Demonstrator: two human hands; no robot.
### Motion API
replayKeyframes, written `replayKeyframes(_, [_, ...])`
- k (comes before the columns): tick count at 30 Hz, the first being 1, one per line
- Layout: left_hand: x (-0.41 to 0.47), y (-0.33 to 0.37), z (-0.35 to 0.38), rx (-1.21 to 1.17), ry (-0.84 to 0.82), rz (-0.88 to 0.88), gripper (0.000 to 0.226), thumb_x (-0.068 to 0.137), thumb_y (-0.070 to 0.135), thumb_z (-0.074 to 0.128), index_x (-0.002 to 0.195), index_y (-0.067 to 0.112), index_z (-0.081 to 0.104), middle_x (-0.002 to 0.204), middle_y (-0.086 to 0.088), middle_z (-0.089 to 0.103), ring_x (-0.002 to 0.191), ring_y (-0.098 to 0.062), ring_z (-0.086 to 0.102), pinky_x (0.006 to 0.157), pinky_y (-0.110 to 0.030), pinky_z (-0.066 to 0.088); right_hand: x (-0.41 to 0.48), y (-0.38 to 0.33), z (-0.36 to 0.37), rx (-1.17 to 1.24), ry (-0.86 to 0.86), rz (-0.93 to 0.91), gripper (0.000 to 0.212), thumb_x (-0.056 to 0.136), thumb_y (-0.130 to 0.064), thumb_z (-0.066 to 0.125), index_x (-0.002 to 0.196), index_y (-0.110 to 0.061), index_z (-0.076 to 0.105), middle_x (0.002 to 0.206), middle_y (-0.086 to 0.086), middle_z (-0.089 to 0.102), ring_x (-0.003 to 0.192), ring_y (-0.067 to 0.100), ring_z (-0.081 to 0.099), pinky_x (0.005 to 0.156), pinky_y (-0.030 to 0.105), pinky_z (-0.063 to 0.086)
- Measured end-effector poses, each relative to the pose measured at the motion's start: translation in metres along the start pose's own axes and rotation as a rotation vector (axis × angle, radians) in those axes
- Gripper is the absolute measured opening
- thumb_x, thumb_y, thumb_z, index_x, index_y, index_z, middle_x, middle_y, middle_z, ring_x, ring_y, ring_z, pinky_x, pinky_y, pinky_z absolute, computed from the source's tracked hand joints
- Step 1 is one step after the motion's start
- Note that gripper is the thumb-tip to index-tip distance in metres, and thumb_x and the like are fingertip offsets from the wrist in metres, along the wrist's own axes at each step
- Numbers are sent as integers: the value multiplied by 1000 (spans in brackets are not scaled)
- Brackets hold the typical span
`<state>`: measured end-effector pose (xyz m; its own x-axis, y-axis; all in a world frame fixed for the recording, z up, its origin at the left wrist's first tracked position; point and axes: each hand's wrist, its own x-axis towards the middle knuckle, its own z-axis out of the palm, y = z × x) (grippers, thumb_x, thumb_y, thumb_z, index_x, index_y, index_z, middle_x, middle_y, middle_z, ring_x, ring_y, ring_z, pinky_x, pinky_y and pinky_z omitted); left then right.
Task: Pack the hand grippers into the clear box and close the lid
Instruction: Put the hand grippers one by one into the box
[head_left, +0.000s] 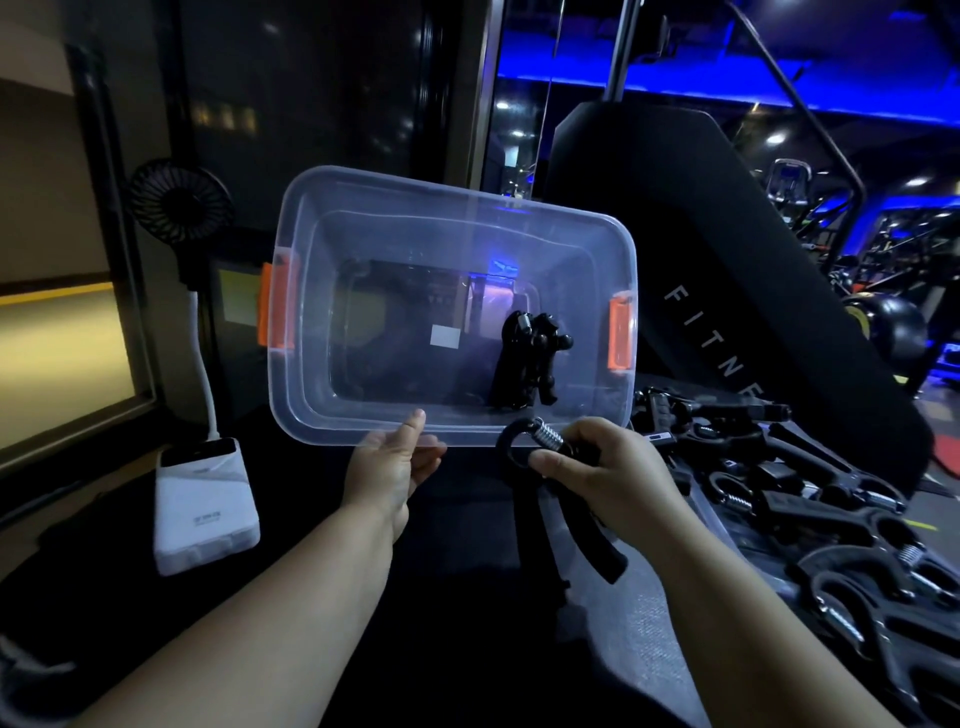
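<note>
Right hand (602, 475) grips a hand gripper (545, 441) by its spring end, handles hanging down, just at the near rim of the clear box (452, 200). Left hand (397, 470) pinches that rim, thumb on top, box tilted toward the camera. Packed grippers (530, 358) lie inside at the right. Loose gripper pile (810, 499) on the counter right; white power bank (205, 506) and black fan (179, 202) left

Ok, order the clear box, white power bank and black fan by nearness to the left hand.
1. Clear box: left hand grips its near rim.
2. White power bank: lower left of the hand.
3. Black fan: far upper left.
</note>
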<state>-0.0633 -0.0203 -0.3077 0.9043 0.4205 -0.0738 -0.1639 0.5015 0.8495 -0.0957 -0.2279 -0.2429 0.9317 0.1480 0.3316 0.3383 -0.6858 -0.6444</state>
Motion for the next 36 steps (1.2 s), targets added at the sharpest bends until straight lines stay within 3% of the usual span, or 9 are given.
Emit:
replayKeyframes(6, [-1,-1,-1,0,-14,7,19,90,25,65,83,11,55,57,1,67,59,-13,65,71,-28,55,-13,-7,-14,-199,-23,-62,30,88,-54,54,87,-26,64,68,-4,62,64,9,57,60,25,44])
replayKeyframes(11, [-2,0,0,1,-8,11,20,90,25,64,79,11,56,56,1,66,57,-12,64,70,-27,54,-21,-17,-21,212,-132,127,35,97,-39,51,82,-10,64,57,6,54,41,15,54,41,22,38])
replayKeyframes(15, [-3,0,2,11,-3,22,20,91,25,64,79,11,56,67,-5,65,56,-11,64,65,-25,54,-26,-28,-22,518,-266,323,30,96,-37,54,97,-8,62,62,3,59,49,21,61,40,22,39])
replayKeyframes(18, [-3,0,0,21,-15,26,21,91,26,64,78,11,56,71,-6,64,58,-12,64,61,-22,55,-30,-38,-23,535,-440,394,36,94,-46,52,103,-12,61,71,6,68,57,28,65,42,21,43])
replayKeyframes(22, [-5,0,1,28,-18,28,22,90,27,64,77,11,55,72,-7,64,60,-14,64,59,-21,54,-31,-45,-24,550,-522,412,26,97,-36,51,101,-13,60,76,12,70,54,27,65,47,29,53])
replayKeyframes(26, [-5,0,2,23,-2,25,20,90,27,64,83,12,53,75,-7,65,66,-16,64,66,-26,54,-24,-44,-23,510,-459,394,16,94,-27,55,95,-12,61,77,14,65,56,28,63,56,33,55])
replayKeyframes(32, [-3,-1,0,24,-3,25,20,90,26,64,84,11,54,75,-7,65,64,-15,65,66,-26,54,-17,-45,-19,444,-309,282,19,87,-25,69,79,-11,59,72,12,58,47,17,59,40,18,43])
replayKeyframes(36, [0,-3,-2,22,-18,23,20,90,27,64,83,11,54,73,-6,65,62,-14,65,67,-26,56,-11,-44,-18,402,-179,115,10,83,-20,73,82,-11,70,65,3,61,55,14,55,49,21,45])
